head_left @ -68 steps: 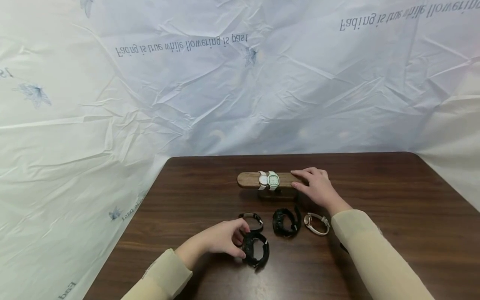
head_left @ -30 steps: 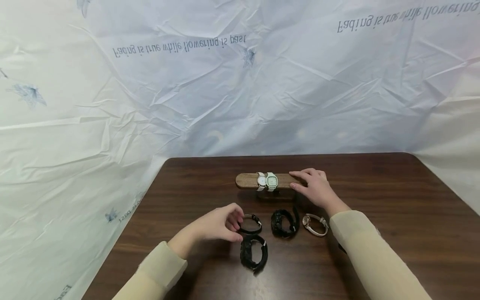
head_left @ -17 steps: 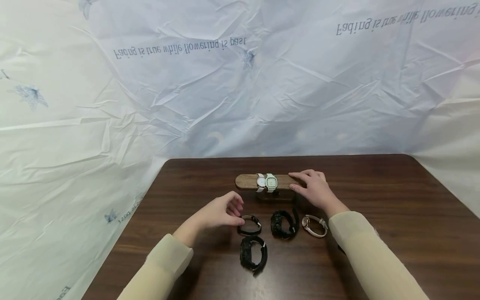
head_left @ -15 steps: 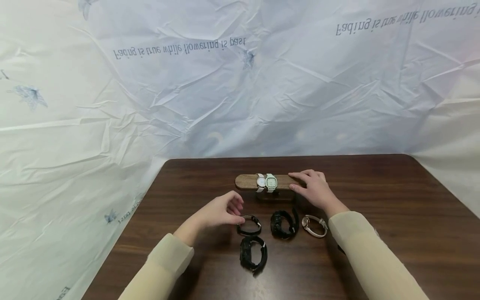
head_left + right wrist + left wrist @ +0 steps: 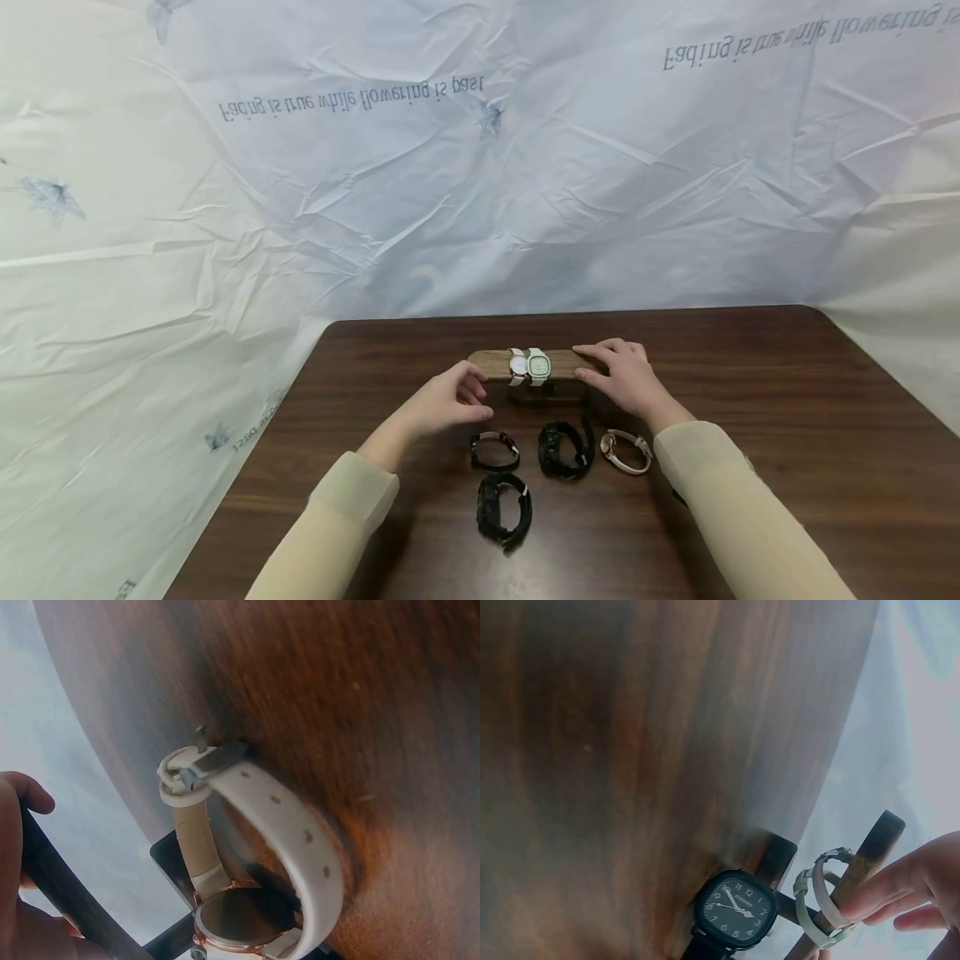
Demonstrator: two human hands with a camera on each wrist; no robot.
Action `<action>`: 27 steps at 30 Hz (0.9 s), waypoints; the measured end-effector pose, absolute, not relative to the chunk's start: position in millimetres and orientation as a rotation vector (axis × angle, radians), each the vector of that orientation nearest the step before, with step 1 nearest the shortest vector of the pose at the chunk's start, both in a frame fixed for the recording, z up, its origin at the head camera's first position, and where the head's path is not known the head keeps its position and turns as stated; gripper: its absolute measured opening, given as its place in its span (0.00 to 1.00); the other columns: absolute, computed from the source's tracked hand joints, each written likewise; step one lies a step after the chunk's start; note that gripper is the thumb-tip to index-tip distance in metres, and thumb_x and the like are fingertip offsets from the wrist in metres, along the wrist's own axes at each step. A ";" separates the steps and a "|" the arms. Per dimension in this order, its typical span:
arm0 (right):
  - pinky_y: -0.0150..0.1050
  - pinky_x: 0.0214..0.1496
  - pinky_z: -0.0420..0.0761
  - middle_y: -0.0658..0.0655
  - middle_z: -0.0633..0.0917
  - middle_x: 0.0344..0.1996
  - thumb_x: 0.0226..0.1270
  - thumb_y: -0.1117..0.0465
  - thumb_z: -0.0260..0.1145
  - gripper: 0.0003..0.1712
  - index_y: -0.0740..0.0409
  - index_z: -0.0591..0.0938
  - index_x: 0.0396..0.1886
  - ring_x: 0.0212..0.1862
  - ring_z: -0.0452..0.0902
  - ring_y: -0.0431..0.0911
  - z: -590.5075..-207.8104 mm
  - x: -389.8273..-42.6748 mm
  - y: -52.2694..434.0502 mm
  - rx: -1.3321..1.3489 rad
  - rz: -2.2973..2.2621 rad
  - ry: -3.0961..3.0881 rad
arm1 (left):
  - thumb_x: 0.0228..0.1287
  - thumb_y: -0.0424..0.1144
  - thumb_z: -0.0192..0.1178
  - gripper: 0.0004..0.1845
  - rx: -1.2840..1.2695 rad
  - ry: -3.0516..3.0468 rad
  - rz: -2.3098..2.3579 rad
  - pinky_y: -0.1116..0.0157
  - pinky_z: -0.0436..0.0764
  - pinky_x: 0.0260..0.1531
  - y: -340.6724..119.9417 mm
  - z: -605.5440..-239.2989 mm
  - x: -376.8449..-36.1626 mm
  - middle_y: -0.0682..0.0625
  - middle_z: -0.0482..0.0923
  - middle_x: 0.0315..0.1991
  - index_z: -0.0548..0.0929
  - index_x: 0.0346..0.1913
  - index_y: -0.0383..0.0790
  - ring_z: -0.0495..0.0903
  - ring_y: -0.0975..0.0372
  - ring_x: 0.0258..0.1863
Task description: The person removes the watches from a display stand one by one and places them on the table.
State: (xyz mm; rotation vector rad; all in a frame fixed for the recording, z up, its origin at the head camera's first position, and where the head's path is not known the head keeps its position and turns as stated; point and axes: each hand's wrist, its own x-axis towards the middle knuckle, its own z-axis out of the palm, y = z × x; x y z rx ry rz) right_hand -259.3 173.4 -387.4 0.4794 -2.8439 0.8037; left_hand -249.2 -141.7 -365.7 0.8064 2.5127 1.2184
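A wooden watch stand sits mid-table, a horizontal bar on a dark base. Two white watches are strapped round its middle. My left hand has its loosely bent fingers against the bar's left part, beside the white straps; it holds no watch. My right hand grips the bar's right end, fingers over the top and thumb at the front. In the right wrist view a finger curls over the bar.
Several loose watches lie on the dark wooden table in front of the stand: a slim black one, a chunky black one, a rose-gold one with a pale strap and another black one nearest me. A creased printed sheet hangs behind.
My left hand left the black watches on the table and moved up and away from me to the stand's left end. The right hand stayed on the bar's right end.
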 end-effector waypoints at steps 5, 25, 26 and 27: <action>0.61 0.50 0.55 0.57 0.65 0.53 0.57 0.37 0.51 0.29 0.39 0.68 0.58 0.58 0.48 0.61 -386.8 -258.5 173.4 0.480 0.801 -2.851 | 0.50 0.48 0.62 0.29 0.754 2.547 1.242 0.63 0.73 0.38 -135.7 -363.8 -253.4 0.47 0.71 0.43 0.66 0.54 0.43 0.73 0.62 0.39; 0.60 0.50 0.56 0.57 0.65 0.53 0.57 0.37 0.51 0.29 0.38 0.68 0.58 0.58 0.48 0.60 -385.7 -258.2 172.5 0.474 0.786 -2.851 | 0.50 0.51 0.61 0.25 0.769 2.700 1.150 0.65 0.72 0.36 -119.6 -366.2 -264.7 0.55 0.70 0.42 0.68 0.51 0.49 0.72 0.66 0.38; 0.60 0.50 0.57 0.57 0.65 0.53 0.57 0.37 0.51 0.29 0.38 0.68 0.58 0.58 0.48 0.60 -385.9 -258.3 172.7 0.469 0.784 -2.852 | 0.50 0.50 0.61 0.25 0.775 2.717 1.134 0.66 0.72 0.36 -118.7 -366.7 -264.6 0.56 0.70 0.42 0.68 0.51 0.49 0.72 0.66 0.37; 0.60 0.50 0.56 0.57 0.65 0.53 0.57 0.37 0.51 0.29 0.38 0.68 0.58 0.58 0.48 0.60 -386.1 -258.5 173.2 0.470 0.784 -2.854 | 0.51 0.50 0.61 0.24 0.784 2.737 1.115 0.66 0.72 0.36 -117.7 -367.1 -264.6 0.56 0.70 0.41 0.68 0.50 0.49 0.71 0.66 0.37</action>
